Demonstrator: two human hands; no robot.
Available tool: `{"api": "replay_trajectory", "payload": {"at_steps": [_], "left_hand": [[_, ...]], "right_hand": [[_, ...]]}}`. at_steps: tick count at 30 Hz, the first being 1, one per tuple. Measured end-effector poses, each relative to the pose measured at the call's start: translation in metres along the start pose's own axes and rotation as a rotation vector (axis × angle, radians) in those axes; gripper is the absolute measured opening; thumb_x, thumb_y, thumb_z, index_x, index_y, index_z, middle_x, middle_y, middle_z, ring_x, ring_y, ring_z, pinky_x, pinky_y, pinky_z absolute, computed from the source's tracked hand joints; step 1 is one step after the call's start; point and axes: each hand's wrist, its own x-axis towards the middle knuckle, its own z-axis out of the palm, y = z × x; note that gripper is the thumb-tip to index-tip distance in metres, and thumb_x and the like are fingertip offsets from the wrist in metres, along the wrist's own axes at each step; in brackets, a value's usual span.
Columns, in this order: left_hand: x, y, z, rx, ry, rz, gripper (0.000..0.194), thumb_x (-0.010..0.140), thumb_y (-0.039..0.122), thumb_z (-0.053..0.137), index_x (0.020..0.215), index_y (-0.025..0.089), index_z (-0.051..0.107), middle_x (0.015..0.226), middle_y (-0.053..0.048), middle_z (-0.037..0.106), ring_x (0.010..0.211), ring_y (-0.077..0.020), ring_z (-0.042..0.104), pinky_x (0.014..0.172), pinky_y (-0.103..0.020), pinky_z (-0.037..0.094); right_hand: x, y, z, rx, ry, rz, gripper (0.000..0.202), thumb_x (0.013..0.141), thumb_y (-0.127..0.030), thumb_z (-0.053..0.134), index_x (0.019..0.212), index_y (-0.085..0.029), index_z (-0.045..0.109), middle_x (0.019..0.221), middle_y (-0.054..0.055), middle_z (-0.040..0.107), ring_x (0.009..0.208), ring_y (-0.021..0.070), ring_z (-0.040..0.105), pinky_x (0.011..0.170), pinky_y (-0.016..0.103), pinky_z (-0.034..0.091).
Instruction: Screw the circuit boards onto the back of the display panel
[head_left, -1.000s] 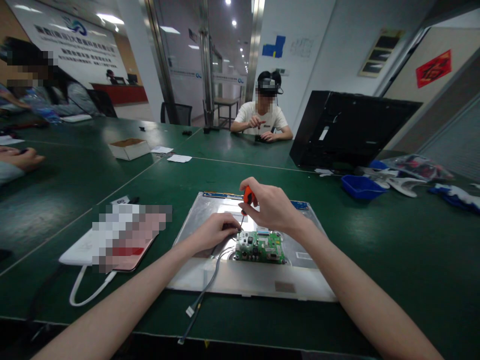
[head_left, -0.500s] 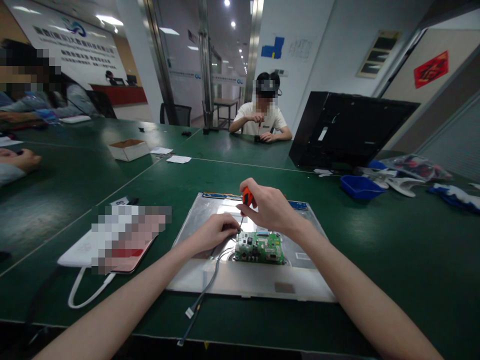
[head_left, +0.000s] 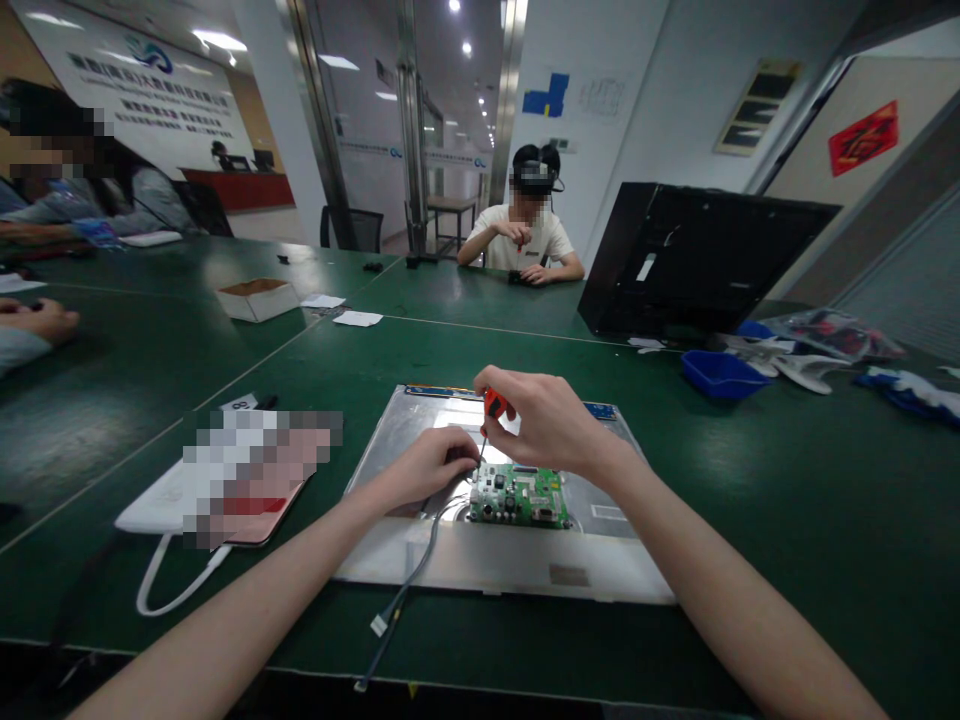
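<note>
My right hand [head_left: 544,420] is closed round the red and black handle of a screwdriver [head_left: 495,403]. The screwdriver's thin shaft points down to the upper left corner of a green circuit board [head_left: 521,495]. The board lies on the silvery back of a flat display panel [head_left: 450,560]. My left hand [head_left: 439,462] rests on the panel, its fingers curled together beside the screwdriver tip; what they pinch, if anything, is hidden. Dark cables [head_left: 420,570] run from the board's left side over the panel's front edge, ending in a white plug.
A white power bank [head_left: 157,495] and a pink phone [head_left: 277,500] lie at left. Farther back are an open cardboard box [head_left: 259,300], a black monitor housing [head_left: 697,255] and a blue tray [head_left: 724,375]. A person [head_left: 529,225] works across the green table; others sit at left.
My right hand has turned and dipped slightly over the screwdriver, and its handle now shows less. The left hand, board and panel stay in place.
</note>
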Motion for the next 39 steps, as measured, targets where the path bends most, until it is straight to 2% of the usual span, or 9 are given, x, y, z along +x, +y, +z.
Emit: {"api": "replay_trajectory", "payload": {"at_steps": [4, 7, 11, 14, 16, 21, 29, 39], "left_hand": [[-0.0002, 0.0024, 0.0008, 0.031, 0.007, 0.004, 0.008, 0.085, 0.019, 0.056, 0.087, 0.017, 0.063, 0.084, -0.003, 0.065, 0.077, -0.0169, 0.058, 0.069, -0.028, 0.043], [-0.0003, 0.0045, 0.0008, 0.067, 0.005, 0.003, 0.007, 0.086, 0.02, 0.056, 0.085, 0.017, 0.062, 0.083, -0.003, 0.064, 0.074, -0.0162, 0.057, 0.065, -0.027, 0.042], [0.0004, 0.0041, 0.0016, 0.094, 0.006, 0.044, 0.006, 0.085, 0.019, 0.056, 0.088, 0.017, 0.061, 0.083, -0.003, 0.062, 0.073, -0.0155, 0.055, 0.067, -0.027, 0.042], [0.001, 0.0014, 0.0031, 0.079, 0.004, 0.065, 0.007, 0.086, 0.02, 0.056, 0.09, 0.017, 0.061, 0.087, -0.004, 0.062, 0.076, -0.0158, 0.056, 0.069, -0.028, 0.042], [0.0011, 0.0003, 0.004, 0.071, 0.006, 0.065, 0.006, 0.086, 0.02, 0.056, 0.09, 0.017, 0.06, 0.087, -0.003, 0.062, 0.076, -0.016, 0.056, 0.068, -0.027, 0.043], [0.0008, 0.0018, 0.0036, 0.091, 0.001, 0.074, 0.005, 0.086, 0.016, 0.054, 0.085, 0.017, 0.059, 0.084, -0.002, 0.062, 0.075, -0.0155, 0.056, 0.067, -0.026, 0.042], [0.0008, -0.0029, 0.0062, 0.133, 0.005, 0.072, 0.005, 0.087, 0.017, 0.053, 0.091, 0.017, 0.056, 0.086, -0.003, 0.06, 0.076, -0.0162, 0.054, 0.068, -0.028, 0.042], [0.0009, -0.0046, 0.0063, 0.15, 0.003, 0.078, 0.004, 0.087, 0.016, 0.053, 0.089, 0.017, 0.055, 0.085, -0.003, 0.059, 0.075, -0.0159, 0.054, 0.068, -0.027, 0.042]], "right_hand": [[-0.0005, -0.0005, 0.0006, -0.058, 0.022, 0.004, 0.015, 0.081, -0.032, 0.053, 0.092, -0.022, 0.05, 0.076, -0.001, 0.062, 0.061, 0.0119, 0.048, 0.054, 0.026, 0.026], [0.0006, 0.0012, 0.0043, -0.121, 0.038, 0.048, 0.019, 0.087, -0.04, 0.048, 0.09, -0.022, 0.052, 0.071, 0.0, 0.062, 0.06, 0.0129, 0.05, 0.054, 0.026, 0.024], [0.0014, -0.0001, 0.0061, -0.08, 0.028, 0.029, 0.011, 0.085, -0.03, 0.049, 0.092, -0.022, 0.049, 0.076, 0.0, 0.062, 0.062, 0.0125, 0.051, 0.054, 0.026, 0.025], [0.0005, -0.0031, 0.0037, -0.006, 0.012, 0.006, 0.02, 0.077, -0.02, 0.052, 0.095, -0.021, 0.045, 0.079, -0.002, 0.062, 0.063, 0.0115, 0.051, 0.054, 0.025, 0.027], [-0.0003, -0.0042, 0.0022, 0.007, 0.004, -0.004, 0.022, 0.076, -0.022, 0.053, 0.096, -0.021, 0.045, 0.08, -0.002, 0.063, 0.064, 0.0114, 0.052, 0.054, 0.025, 0.027], [0.0001, -0.0021, 0.0035, -0.13, 0.02, 0.05, 0.021, 0.085, -0.04, 0.052, 0.095, -0.022, 0.049, 0.078, -0.001, 0.066, 0.065, 0.0139, 0.055, 0.054, 0.026, 0.025], [0.0003, -0.0036, 0.0059, -0.111, 0.05, 0.035, 0.021, 0.081, -0.026, 0.05, 0.101, -0.021, 0.046, 0.08, -0.001, 0.065, 0.064, 0.0132, 0.055, 0.051, 0.025, 0.024], [0.0011, -0.0031, 0.0068, -0.132, 0.051, 0.045, 0.02, 0.081, -0.027, 0.05, 0.1, -0.021, 0.047, 0.079, 0.0, 0.065, 0.062, 0.0132, 0.055, 0.051, 0.026, 0.024]]}}
